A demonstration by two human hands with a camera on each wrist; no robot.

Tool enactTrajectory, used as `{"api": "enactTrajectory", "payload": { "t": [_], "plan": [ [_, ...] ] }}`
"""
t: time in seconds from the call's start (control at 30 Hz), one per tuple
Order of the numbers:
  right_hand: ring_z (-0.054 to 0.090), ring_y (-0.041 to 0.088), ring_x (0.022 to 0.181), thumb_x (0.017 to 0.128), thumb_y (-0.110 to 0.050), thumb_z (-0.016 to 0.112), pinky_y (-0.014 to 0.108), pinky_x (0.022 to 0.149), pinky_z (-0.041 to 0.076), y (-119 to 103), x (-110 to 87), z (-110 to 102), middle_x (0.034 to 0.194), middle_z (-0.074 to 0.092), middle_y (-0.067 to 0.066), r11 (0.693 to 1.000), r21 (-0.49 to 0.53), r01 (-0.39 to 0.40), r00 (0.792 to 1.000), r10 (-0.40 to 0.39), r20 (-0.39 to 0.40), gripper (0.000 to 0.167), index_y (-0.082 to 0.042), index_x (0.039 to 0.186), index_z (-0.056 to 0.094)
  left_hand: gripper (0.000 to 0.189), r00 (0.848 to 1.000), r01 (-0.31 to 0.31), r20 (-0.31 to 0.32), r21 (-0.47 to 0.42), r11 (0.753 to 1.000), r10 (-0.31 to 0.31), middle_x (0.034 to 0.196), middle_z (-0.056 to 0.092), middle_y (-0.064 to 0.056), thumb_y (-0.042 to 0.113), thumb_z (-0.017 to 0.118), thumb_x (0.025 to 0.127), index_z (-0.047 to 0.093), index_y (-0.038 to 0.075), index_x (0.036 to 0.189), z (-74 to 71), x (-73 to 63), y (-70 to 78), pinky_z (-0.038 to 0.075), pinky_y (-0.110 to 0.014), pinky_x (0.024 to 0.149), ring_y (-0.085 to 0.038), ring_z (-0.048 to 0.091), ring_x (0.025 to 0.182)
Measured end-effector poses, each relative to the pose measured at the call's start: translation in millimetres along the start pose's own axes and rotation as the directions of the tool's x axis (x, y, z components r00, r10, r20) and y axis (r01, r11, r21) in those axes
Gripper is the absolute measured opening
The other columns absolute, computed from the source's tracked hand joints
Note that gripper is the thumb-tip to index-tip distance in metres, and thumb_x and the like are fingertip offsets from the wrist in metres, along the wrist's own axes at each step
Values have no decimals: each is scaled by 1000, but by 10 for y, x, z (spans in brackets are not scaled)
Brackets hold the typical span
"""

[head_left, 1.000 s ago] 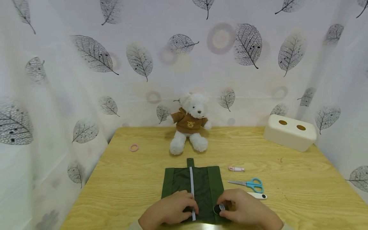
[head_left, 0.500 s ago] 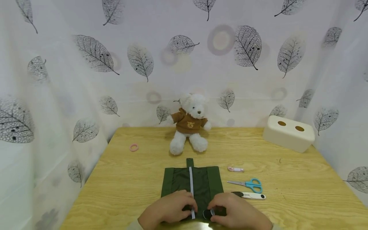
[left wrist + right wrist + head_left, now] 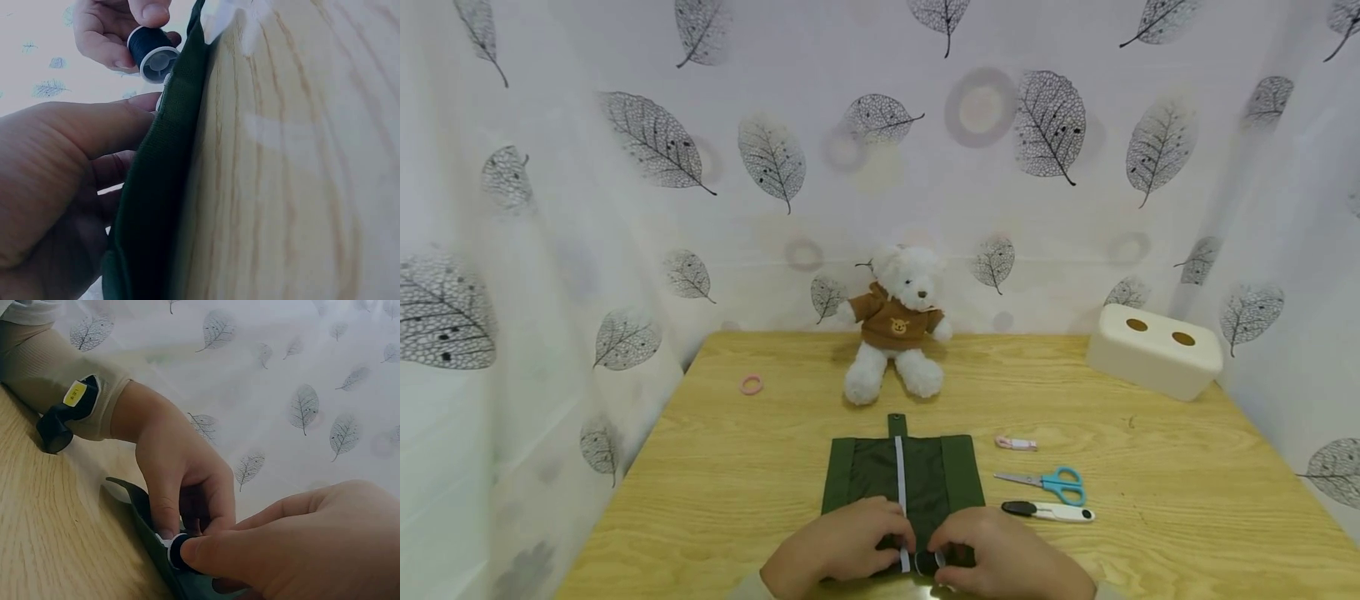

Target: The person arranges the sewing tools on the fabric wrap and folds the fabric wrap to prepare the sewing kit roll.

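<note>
A dark green fabric case (image 3: 958,467) lies unfolded on the table, a white elastic strip (image 3: 901,471) running down its middle. Over its near part, my left hand (image 3: 859,542) pinches the strip's near end between thumb and fingers. My right hand (image 3: 1003,554) holds a spool of black thread (image 3: 928,564) with white end rims, close beside the left fingertips. In the left wrist view the spool (image 3: 150,50) is tilted, its hollow end near the edge of the fabric (image 3: 159,162). The right wrist view has the spool (image 3: 179,552) under the right thumb, by the left fingertips.
Right of the case lie blue-handled scissors (image 3: 1060,483), a slim black-and-white tool (image 3: 1048,511) and a small pink-and-white item (image 3: 1017,443). A teddy bear (image 3: 895,325), a pink ring (image 3: 751,384) and a cream box with two holes (image 3: 1157,350) stand farther back.
My right hand has moved left with the spool, from the case's right flap to the white strip, uncovering the black-and-white tool. My left hand has stayed at the strip.
</note>
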State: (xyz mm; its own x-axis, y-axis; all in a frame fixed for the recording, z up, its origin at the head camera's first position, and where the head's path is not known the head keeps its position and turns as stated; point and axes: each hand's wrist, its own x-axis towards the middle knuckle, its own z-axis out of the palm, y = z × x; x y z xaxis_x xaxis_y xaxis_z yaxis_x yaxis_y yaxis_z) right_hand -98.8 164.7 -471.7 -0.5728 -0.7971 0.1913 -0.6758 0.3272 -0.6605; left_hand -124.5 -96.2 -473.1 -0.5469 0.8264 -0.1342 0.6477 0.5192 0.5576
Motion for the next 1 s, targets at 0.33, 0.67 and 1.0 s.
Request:
{"api": "enactTrajectory", "payload": {
  "t": [0.33,0.67,1.0],
  "plan": [
    [63,-5,91,94,-28,73,11,73,49,-38,66,29,104,69,-15,998,-43,36,999,-38,-40,16,-23,110,73,14,1000,-6,-4,19,1000,6,104,61,21,18,68,97,72,27,107,15,7,-12,48,-18,84,3,53,97],
    [60,-7,84,94,-32,73,11,68,48,-23,94,36,99,69,-16,997,-69,-31,999,31,-10,15,-23,106,74,12,999,10,-33,-19,1000,-11,102,61,21,17,66,98,71,27,104,-13,-28,19,49,-19,82,3,55,95],
    [53,-11,72,95,-38,71,10,59,44,0,130,51,90,63,-22,993,-83,-82,995,87,56,13,-26,102,71,12,998,-8,-58,-50,999,5,99,60,20,14,67,97,70,25,101,-41,-38,48,50,-17,79,6,56,89]
  ]
}}
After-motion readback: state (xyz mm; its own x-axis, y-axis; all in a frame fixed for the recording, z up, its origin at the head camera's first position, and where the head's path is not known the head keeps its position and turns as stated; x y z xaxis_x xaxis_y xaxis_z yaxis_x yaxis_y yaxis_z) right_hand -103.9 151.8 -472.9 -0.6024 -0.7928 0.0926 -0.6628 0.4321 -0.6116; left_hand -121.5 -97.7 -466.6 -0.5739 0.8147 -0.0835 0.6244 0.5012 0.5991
